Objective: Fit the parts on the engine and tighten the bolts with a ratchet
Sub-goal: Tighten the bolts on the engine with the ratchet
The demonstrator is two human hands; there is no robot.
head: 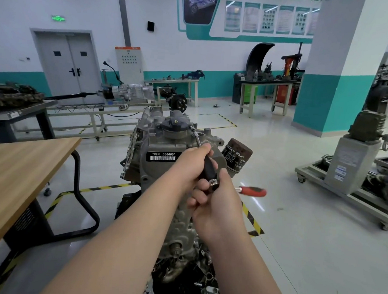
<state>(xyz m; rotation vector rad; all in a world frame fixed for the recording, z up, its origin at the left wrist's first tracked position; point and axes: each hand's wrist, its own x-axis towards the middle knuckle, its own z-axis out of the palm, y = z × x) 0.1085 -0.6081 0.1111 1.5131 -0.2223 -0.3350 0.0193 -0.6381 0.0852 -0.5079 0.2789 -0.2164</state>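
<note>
With the left hand (192, 160), wrapping the fingers round the black driver handle (208, 168); with the right hand (216, 207), curling round the head of the ratchet (254, 192) at the butt of that handle, leaving its red grip jutting out to the right, unheld.

Judging by the setup, running down a bolt on top of the engine (157, 142), though not managing to see the bolt head itself under the socket. Risking a slip here: working through a long, thin, tilted extension shaft (197, 138), so possibly levering the socket off the bolt and rounding it by swinging the ratchet without bracing the handle in line. Also risking knuckles against the oil filter (235, 155), sitting just right of the left hand.

Meeting the engine at the far end of the shaft, beyond the left knuckles and just right of the black oil filler cap (175, 124). Standing over the block, with both forearms crossing above it and the white-on-black CFB label (163, 156) just left of the left hand.

Further out, passing a wooden table (16, 170) well off to the left.
</note>
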